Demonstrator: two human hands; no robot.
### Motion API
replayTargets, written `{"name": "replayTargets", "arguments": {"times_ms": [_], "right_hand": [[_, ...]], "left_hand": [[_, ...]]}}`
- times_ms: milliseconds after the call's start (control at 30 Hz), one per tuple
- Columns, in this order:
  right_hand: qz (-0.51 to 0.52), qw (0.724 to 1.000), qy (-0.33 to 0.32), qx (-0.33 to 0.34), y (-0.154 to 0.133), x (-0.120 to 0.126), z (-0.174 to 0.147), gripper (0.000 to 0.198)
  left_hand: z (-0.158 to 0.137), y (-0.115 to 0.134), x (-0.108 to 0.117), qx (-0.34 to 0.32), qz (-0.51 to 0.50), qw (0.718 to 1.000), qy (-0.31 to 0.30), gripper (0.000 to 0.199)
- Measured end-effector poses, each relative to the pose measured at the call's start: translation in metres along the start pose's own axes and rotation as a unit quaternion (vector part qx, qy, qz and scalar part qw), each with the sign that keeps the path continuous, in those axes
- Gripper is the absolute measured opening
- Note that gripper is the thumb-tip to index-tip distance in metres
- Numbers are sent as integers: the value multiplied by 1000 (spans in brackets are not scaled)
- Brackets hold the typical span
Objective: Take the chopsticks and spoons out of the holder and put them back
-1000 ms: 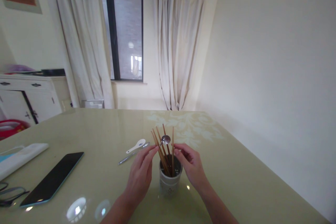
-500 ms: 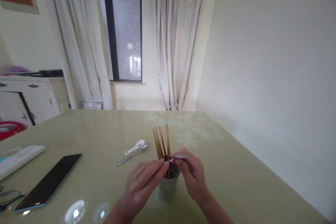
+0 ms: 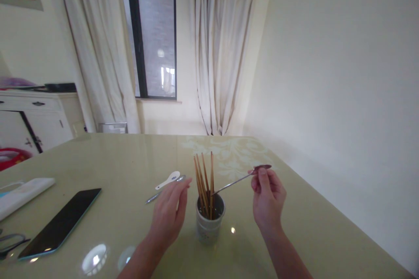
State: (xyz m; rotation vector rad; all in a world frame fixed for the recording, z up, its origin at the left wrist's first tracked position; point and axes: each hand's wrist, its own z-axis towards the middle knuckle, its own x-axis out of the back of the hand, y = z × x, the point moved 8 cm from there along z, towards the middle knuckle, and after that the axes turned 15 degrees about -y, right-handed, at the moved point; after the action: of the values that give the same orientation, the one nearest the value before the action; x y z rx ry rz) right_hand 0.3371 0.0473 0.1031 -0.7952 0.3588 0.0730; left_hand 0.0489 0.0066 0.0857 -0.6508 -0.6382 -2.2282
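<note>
A grey cup (image 3: 209,229) stands on the table with several wooden chopsticks (image 3: 203,183) upright in it, leaning slightly left. My right hand (image 3: 269,196), right of the cup, pinches a metal spoon (image 3: 237,181) near its bowl end. The spoon's thin handle slants down leftward, its tip at the chopsticks just over the cup's rim. To the left of the cup is my left hand (image 3: 170,209), holding nothing, fingers stretched out and apart from the cup. Beyond it lie a white ceramic spoon (image 3: 168,180) and another metal spoon (image 3: 153,198), partly hidden by my fingers.
A black tablet-like device (image 3: 62,222) lies on the table (image 3: 131,161) at left. Next to it are a white box-shaped item (image 3: 26,194) and a pair of glasses (image 3: 13,242). A wall (image 3: 343,96) runs along the right side; curtains (image 3: 222,52) and a window are behind.
My right hand has moved right and up, drawing the metal spoon away from the cup. My left hand has let go of the chopsticks and shifted left.
</note>
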Motion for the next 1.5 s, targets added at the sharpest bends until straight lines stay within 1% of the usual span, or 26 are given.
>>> {"name": "replayTargets", "arguments": {"times_ms": [67,133,200,267,333,400,467,567,700,800,933,1067,1133,1200,1267,1367,1433,1500], "right_hand": [[-34,999,-8,-2,0,2,2,25],[-72,996,-41,-22,3,-3,0,26],[-100,990,-84,-50,10,-14,-7,29],[-118,981,-133,-73,16,-27,-14,30],[-144,969,-183,-87,22,-41,-22,30],[-180,955,-215,-95,26,-51,-28,28],[-201,947,-227,-108,31,-55,-31,27],[-189,947,-224,-132,39,-54,-31,33],[-140,961,-179,-157,53,-43,-25,42],[-119,961,-157,-193,69,-38,-26,44],[-112,948,-173,-243,92,-42,-37,45],[-101,934,-205,-273,108,-49,-46,51],[-81,926,-226,-293,115,-53,-50,55],[-59,919,-245,-304,119,-59,-52,56],[-34,915,-267,-301,119,-67,-54,53],[-9,914,-285,-289,118,-75,-56,46],[-20,921,-272,-280,116,-73,-52,43],[-57,937,-228,-257,110,-60,-42,42]], "left_hand": [[1,-13,-14,35,-10,998,-45,26],[-1,-24,-30,65,5,993,-101,27],[-5,-37,-44,103,64,979,-162,26],[-10,-51,-51,147,152,951,-227,25],[-16,-64,-52,180,236,913,-280,27],[-20,-74,-48,201,288,882,-312,30],[-23,-81,-45,220,309,864,-331,32],[-25,-88,-43,242,311,854,-339,32],[-25,-90,-45,248,298,861,-330,32],[-27,-92,-49,248,285,865,-331,37],[-28,-97,-50,252,280,871,-316,39],[-24,-97,-48,250,267,875,-316,30],[-20,-89,-51,230,241,889,-314,26],[-15,-76,-55,208,191,910,-304,23],[-11,-61,-63,193,121,927,-298,21],[-7,-39,-74,167,27,942,-290,21],[-5,-30,-77,142,-5,951,-275,21],[-3,-31,-73,126,-8,960,-250,22]]}}
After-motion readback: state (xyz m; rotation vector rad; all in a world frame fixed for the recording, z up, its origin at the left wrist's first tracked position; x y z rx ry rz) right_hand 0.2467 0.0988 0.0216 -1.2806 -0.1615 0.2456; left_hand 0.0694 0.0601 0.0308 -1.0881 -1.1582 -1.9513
